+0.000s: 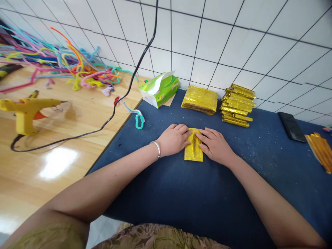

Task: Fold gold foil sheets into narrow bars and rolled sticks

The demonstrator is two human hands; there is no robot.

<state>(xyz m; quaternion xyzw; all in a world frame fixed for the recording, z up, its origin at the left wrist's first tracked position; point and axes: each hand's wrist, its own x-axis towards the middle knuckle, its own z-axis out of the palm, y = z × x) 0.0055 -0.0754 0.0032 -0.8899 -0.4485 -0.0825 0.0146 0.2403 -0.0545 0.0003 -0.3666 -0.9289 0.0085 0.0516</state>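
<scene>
A small sheet of shiny gold foil paper (pixel 190 154) lies on the dark blue cloth in front of me, its two sides folded in toward a seam down the middle. My left hand (pixel 174 139) rests on the sheet's left edge, fingers laid flat and close together with the tips on the foil. From the other side, my right hand (pixel 215 144) touches the right edge with fingers stretched out and slightly apart. Both hands press the paper down; neither is wrapped around it. The fingers cover parts of its upper half.
Behind stand a stack of flat gold sheets (pixel 199 98), a pile of folded gold strips (pixel 237 105) and a green tissue pack (pixel 166 90). A black phone (pixel 292 127) and orange-gold strips (pixel 320 152) lie right. Leftward are a yellow glue gun (pixel 28 110), its black cord and colourful pipe cleaners (pixel 75 65).
</scene>
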